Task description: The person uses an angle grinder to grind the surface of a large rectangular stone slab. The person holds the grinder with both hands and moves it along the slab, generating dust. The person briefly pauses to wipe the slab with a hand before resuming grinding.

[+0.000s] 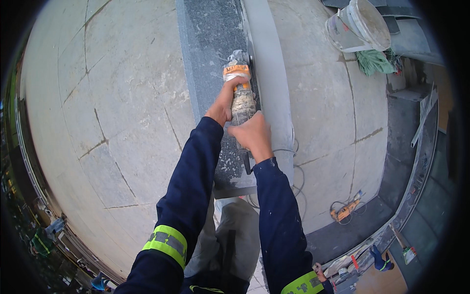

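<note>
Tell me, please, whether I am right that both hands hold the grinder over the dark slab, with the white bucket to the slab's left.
Not quite: the white bucket is to the right of the dark slab, as the head view shows. The left hand and right hand do both hold the grinder over it.

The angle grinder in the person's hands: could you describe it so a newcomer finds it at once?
Find the long speckled dark-grey slab running down from the top middle. Over it, the left hand and right hand grip the angle grinder. Unlike the orange power tool on the floor, its body is crusted whitish.
</note>
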Demonstrator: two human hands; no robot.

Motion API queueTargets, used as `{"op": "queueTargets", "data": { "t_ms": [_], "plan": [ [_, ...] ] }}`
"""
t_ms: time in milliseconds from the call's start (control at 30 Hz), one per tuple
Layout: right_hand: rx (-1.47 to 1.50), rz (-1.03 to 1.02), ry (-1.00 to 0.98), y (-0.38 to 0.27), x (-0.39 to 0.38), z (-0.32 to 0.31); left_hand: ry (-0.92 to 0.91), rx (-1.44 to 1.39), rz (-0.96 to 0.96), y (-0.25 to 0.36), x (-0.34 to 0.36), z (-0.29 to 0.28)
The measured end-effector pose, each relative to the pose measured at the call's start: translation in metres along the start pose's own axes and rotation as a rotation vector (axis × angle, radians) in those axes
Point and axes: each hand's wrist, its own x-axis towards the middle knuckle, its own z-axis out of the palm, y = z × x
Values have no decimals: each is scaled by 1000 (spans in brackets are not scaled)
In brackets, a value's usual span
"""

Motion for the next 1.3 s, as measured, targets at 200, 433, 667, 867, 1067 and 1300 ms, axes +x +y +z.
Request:
{"op": "queueTargets", "data": {
  "t_ms": [200,433,667,867,1067,1300],
  "plan": [
    [-33,-10,58,20,-11,11,21,-27,-52,-20,-16,-2],
    [-35,39,30,44,-47,13,50,-32,-57,-56,-46,-2],
    [-19,-6,65,21,-10,10,12,1,-10,-22,-13,0],
    [-3,7,38,10,-3,6,30,5,-20,-9,-8,3],
    [-43,28,48,37,-39,13,28,-49,-64,-47,-38,-3],
    [-31,35,23,40,-39,16,15,-48,-76,-49,-38,-7]
  ]
}}
